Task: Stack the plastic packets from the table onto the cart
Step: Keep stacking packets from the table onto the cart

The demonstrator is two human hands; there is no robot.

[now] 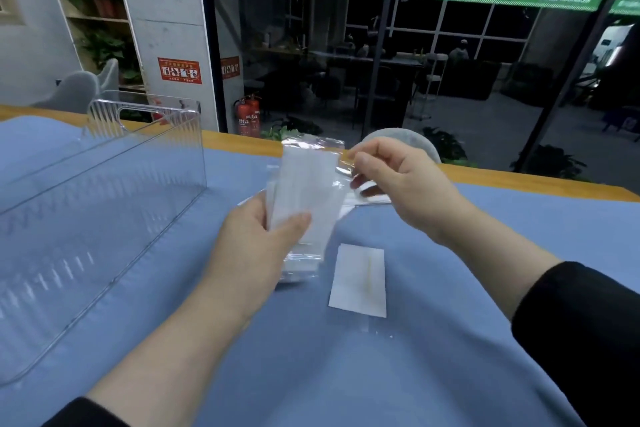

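Two hands work over the blue cloth (450, 357). Left hand (256, 246) grips a bunch of packets (304, 198), count unclear, above the cloth; right hand (398, 180) pinches the top one's edge. One packet (358, 279) lies flat below them. One clear bin (97, 204) stands left.

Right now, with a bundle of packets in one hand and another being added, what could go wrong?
1. The left hand grips the stack of packets only near its lower end; the slick packets could fan out or slide loose.
2. The right hand pinches just a thin clear edge, which might slip.
3. The single packet lying on the blue cloth could be overlooked.
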